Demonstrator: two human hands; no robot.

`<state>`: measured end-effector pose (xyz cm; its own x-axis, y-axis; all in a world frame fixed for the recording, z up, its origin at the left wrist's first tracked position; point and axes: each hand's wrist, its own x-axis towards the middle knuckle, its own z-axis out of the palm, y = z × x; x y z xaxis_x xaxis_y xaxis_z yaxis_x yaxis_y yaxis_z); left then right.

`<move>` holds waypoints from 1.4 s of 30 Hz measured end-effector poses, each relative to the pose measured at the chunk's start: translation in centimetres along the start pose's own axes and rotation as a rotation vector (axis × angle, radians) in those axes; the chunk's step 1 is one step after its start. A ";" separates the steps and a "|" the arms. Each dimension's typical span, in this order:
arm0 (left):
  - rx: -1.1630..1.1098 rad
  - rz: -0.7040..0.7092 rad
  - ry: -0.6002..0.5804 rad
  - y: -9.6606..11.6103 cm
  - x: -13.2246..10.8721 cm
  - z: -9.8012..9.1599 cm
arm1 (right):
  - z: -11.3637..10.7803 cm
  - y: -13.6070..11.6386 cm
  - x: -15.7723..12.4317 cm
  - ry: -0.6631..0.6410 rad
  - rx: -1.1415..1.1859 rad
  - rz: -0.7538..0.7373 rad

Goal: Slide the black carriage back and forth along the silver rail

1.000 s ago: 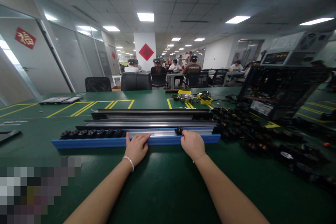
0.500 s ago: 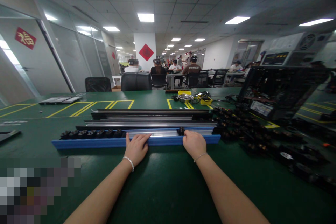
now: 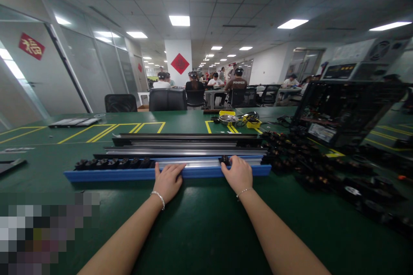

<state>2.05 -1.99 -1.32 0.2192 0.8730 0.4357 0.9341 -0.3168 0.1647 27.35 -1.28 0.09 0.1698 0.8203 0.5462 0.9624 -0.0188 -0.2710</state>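
Note:
In front of me a long blue rail (image 3: 112, 175) with a silver inner channel (image 3: 201, 162) lies across the table. A row of small black modules (image 3: 112, 163) sits in its left part. My left hand (image 3: 168, 178) rests on the rail's front edge right of that row, fingers spread and holding nothing. Toward the rail's right end stands a single black module (image 3: 225, 160). My right hand (image 3: 239, 175) has its thumb and fingers closed about this module, partly hiding it.
Dark and silver rails (image 3: 187, 151) lie just behind the blue one. To the right is a heap of black parts (image 3: 290, 154), with an open computer case (image 3: 338, 111) beyond. A metal bowl (image 3: 227, 118) and cables (image 3: 250, 117) are farther back. People sit at distant tables.
My right hand has shifted slightly, its fingers opening out from a curled pose to reach over the single module. The module has moved slightly right. My left hand stays put.

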 end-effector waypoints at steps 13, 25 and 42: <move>0.000 -0.003 0.009 0.1 0.0 0.1 | 1.1 0.2 0.1 0.036 0.111 0.011; -0.004 -0.003 0.006 -0.1 0.0 0.3 | 1.1 0.5 0.3 0.071 0.083 0.035; -0.001 0.004 0.008 0.0 0.0 0.0 | 1.1 1.5 0.6 0.083 0.032 0.086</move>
<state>2.07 -2.00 -1.33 0.2209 0.8686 0.4434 0.9329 -0.3208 0.1635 28.68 -0.21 -0.89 0.2701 0.7659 0.5834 0.9364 -0.0680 -0.3443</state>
